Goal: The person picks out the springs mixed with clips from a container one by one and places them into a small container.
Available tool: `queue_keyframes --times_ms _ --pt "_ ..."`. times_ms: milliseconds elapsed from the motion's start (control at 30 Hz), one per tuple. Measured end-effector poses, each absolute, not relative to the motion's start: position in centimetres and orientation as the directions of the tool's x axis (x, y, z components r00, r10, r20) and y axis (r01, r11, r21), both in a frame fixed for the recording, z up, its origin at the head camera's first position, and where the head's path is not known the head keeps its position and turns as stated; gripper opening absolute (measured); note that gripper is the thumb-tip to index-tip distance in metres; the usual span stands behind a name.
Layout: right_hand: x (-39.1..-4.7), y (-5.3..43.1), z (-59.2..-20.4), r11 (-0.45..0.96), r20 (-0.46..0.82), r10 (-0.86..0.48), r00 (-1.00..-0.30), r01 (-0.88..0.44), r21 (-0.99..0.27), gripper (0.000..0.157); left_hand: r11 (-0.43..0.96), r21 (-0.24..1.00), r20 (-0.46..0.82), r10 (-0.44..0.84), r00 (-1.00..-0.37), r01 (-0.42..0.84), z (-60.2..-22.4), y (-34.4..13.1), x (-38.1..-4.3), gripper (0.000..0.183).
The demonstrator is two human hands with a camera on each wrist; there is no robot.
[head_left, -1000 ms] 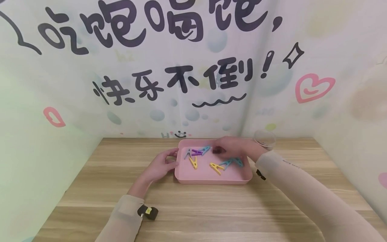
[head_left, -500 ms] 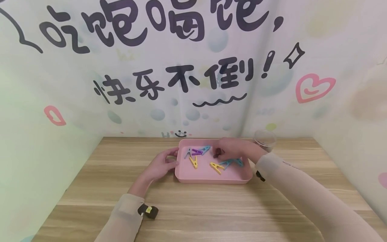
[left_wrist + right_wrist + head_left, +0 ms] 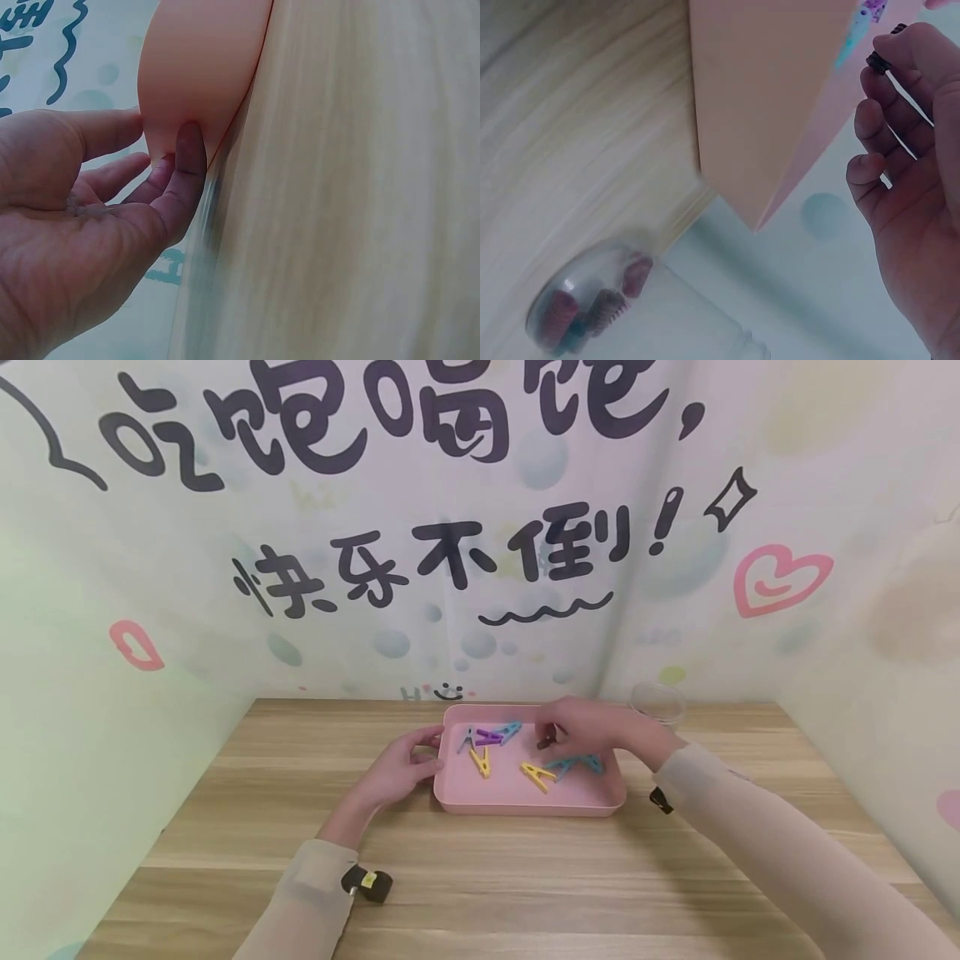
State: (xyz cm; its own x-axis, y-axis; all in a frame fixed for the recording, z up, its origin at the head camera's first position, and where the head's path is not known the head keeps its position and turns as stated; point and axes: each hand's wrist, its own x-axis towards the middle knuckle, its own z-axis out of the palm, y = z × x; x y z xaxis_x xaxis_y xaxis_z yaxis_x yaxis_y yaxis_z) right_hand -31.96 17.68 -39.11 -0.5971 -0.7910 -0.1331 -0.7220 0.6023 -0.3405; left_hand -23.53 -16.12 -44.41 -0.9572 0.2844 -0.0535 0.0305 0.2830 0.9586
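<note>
A pink tray (image 3: 487, 797) on the table holds several clothespins, among them yellow ones (image 3: 480, 762), a purple one (image 3: 488, 738) and blue ones (image 3: 511, 732). My left hand (image 3: 397, 770) touches the outside of the tray's left wall, with fingertips against the pink surface (image 3: 202, 60) in the left wrist view. Over the tray's right part, my right hand (image 3: 585, 725) pinches a small dark piece (image 3: 879, 61) between thumb and forefinger; its kind is unclear. The wrist partly covers blue clothespins (image 3: 577, 764) below it.
A clear jar (image 3: 657, 700) stands behind the right wrist; in the right wrist view, small dark red ridged pieces (image 3: 559, 319) lie inside it. The wooden table (image 3: 480, 885) meets a printed cloth backdrop (image 3: 360, 668) behind the tray.
My right hand has shifted slightly right over the tray, still pinching the small dark piece, and its forearm has moved right too. The left hand and the tray stay put.
</note>
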Motion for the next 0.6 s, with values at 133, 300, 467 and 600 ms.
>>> queue_keyframes --times_ms 133,300,467,600 --pt "-31.6 18.7 -38.5 0.580 -0.086 -0.803 -0.589 -0.743 -0.333 0.012 0.287 0.957 -0.051 0.283 -0.958 0.034 -44.4 -16.0 -23.5 0.059" --pt "-31.1 19.9 -37.4 0.589 -0.062 -0.790 -0.611 -0.726 -0.354 0.011 0.290 0.956 -0.045 0.291 -0.956 0.043 -44.5 -16.1 -23.5 0.059" --pt "-30.8 21.2 -36.4 0.625 -0.052 -0.753 -0.656 -0.689 -0.368 0.014 0.294 0.955 -0.043 0.295 -0.955 0.048 -44.5 -16.1 -23.4 0.060" --pt "-30.8 22.4 -35.7 0.616 -0.006 -0.751 -0.661 -0.696 -0.369 0.015 0.299 0.953 -0.044 0.294 -0.955 0.047 -44.4 -16.0 -23.4 0.060"
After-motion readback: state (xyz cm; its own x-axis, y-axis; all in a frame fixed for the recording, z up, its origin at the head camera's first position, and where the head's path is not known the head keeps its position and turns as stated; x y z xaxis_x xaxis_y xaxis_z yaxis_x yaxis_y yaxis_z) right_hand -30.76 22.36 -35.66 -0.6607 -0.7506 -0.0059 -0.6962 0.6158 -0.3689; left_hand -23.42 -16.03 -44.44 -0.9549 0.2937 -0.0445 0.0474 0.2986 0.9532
